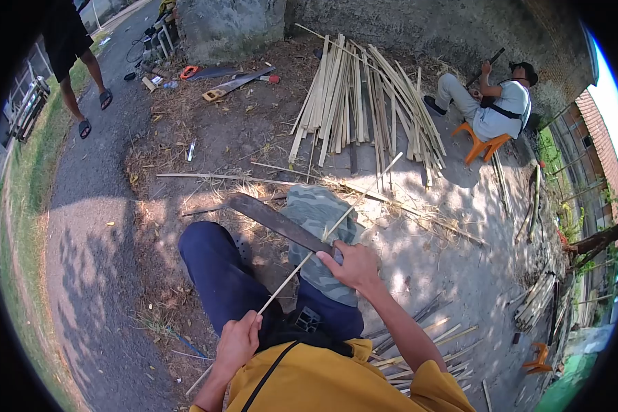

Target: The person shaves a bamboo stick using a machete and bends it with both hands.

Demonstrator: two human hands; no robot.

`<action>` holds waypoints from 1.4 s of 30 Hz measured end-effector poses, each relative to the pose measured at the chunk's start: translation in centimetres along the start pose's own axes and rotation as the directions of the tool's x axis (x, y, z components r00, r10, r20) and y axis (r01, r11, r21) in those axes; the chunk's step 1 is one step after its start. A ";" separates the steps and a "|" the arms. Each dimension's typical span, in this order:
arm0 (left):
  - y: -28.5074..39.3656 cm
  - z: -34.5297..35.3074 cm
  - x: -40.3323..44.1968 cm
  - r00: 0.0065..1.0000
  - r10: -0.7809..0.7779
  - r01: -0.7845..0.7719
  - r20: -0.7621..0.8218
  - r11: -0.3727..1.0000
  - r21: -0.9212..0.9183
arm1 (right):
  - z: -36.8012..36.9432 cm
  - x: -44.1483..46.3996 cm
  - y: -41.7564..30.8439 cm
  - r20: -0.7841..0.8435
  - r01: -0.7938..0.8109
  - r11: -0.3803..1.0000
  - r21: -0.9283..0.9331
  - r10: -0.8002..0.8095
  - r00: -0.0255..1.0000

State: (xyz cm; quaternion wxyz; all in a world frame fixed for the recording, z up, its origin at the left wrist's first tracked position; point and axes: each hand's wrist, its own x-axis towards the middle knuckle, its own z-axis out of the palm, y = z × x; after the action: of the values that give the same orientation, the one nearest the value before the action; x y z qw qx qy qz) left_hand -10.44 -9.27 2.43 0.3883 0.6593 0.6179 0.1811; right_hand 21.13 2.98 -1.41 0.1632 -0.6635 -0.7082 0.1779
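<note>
My left hand (pixel 237 341), low in front of my yellow shirt, is closed around a thin bamboo strip (pixel 279 288). The strip slants up and away to the right across my lap. In my right hand (pixel 355 264) is a machete (pixel 275 222), its broad dark blade pointing up and left. Near the handle the blade lies against the strip, with a small tuft of shavings (pixel 327 234) beside it. Beneath them a camouflage cloth (pixel 312 202) covers part of my leg in navy trousers (pixel 214 264).
A large pile of bamboo strips (pixel 357 96) lies ahead, with handsaws (pixel 237 84) to its left. At right, a person (pixel 505 106) sits on an orange stool (pixel 482 144). Another person's legs (pixel 73 82) stand on the path. More strips (pixel 429 350) lie behind my right arm.
</note>
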 end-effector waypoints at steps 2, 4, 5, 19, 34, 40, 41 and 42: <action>-0.6 -0.3 1.3 0.999 0.034 -0.034 -0.010 0.999 0.019 | 0.6 -0.1 0.1 0.000 0.017 1.000 -0.014 -0.017 1.000; -0.2 -0.9 3.1 0.989 0.143 -0.140 -0.023 0.983 0.119 | 0.8 0.0 0.5 -0.034 -0.035 0.998 0.051 0.037 0.999; -0.3 -1.6 3.6 0.993 0.106 -0.111 0.043 0.984 0.139 | 0.8 -0.1 0.8 -0.037 -0.037 0.998 0.046 0.038 0.999; 3.8 7.1 14.9 0.984 0.174 -0.166 0.034 0.971 -0.173 | 0.9 -0.3 0.6 -0.129 0.003 0.999 -0.038 -0.008 0.992; 3.9 7.2 11.7 0.991 0.113 -0.120 -0.072 0.988 -0.101 | 1.3 -0.7 0.1 -0.097 0.038 0.998 -0.059 -0.044 0.994; 2.8 5.0 8.5 0.988 0.122 -0.127 -0.091 0.991 -0.049 | 0.2 -0.2 0.1 -0.046 -0.035 0.999 -0.003 0.035 0.998; 2.7 4.2 7.3 0.994 0.083 -0.088 -0.068 0.994 -0.067 | 0.1 -0.1 -0.1 -0.042 -0.033 0.999 -0.001 0.033 0.999; 2.5 4.0 6.6 0.998 0.043 -0.047 -0.039 0.995 -0.085 | 0.0 -0.2 -0.4 -0.048 -0.021 1.000 -0.023 0.019 0.999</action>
State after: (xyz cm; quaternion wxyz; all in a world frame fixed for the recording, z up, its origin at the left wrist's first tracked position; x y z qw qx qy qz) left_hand -4.76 -3.95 0.21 0.4004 0.6523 0.6017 0.2284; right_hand 20.74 2.79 -1.21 0.1705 -0.6765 -0.6994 0.1553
